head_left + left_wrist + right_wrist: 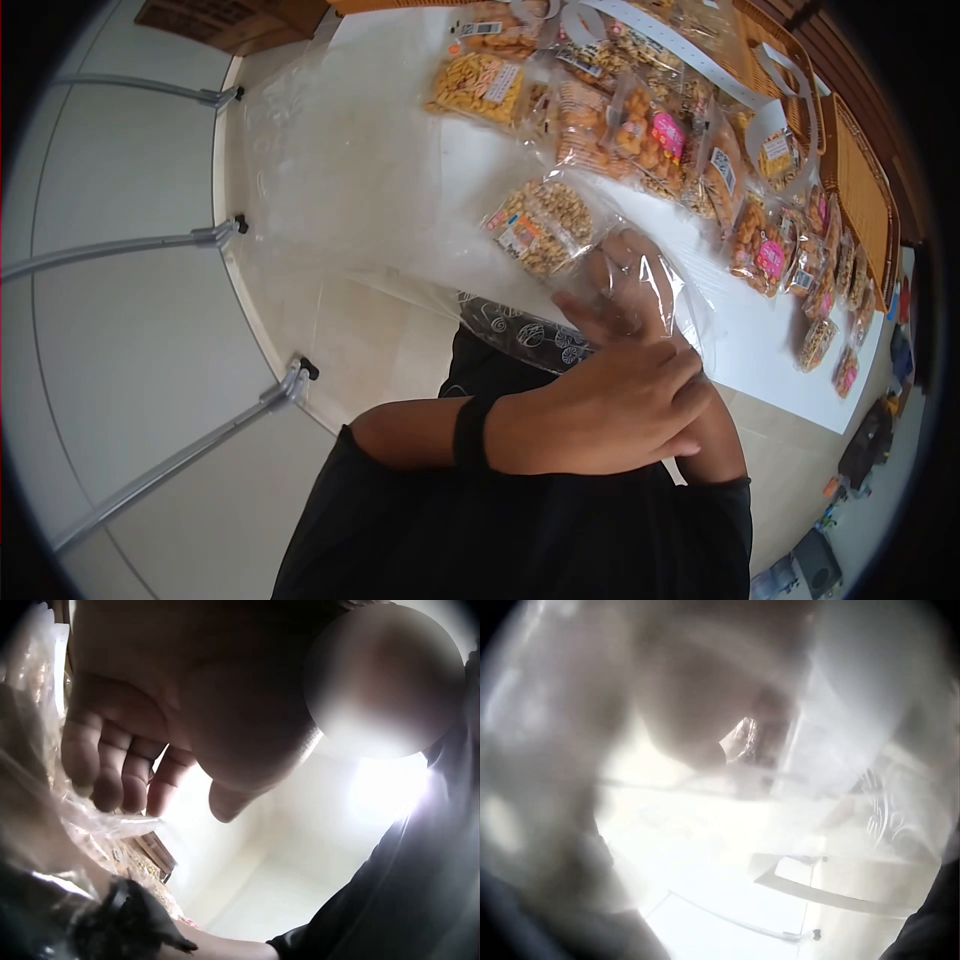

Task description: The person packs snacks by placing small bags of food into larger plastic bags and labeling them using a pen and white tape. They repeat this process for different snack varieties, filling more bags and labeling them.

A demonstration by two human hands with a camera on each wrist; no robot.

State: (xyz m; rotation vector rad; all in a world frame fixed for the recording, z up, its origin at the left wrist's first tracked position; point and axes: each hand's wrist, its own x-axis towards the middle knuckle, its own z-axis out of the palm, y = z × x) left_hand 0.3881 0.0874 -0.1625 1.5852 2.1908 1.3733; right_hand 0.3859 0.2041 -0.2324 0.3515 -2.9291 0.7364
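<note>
In the head view my right hand [630, 285] is covered by clear film of a large plastic bag [330, 190] that spreads to the left over the table. Its fingertips are right at the lower edge of a clear-wrapped package of pale nut-like pieces [565, 212] with a colourful label. I cannot tell whether they pinch it. My left hand [600, 410], a black band on its wrist, crosses over the right forearm. From the left wrist view, its fingers [109, 761] hang loosely bent beside the plastic, nothing held in them. The right wrist view is mostly blurred film.
Several packaged snacks [660, 135] lie on the white table [780, 370] at the back and right. A curled white paper strip [690, 55] lies over them. Wicker trays [860, 170] stand behind. A white panel with metal tube handles [140, 245] is at the left.
</note>
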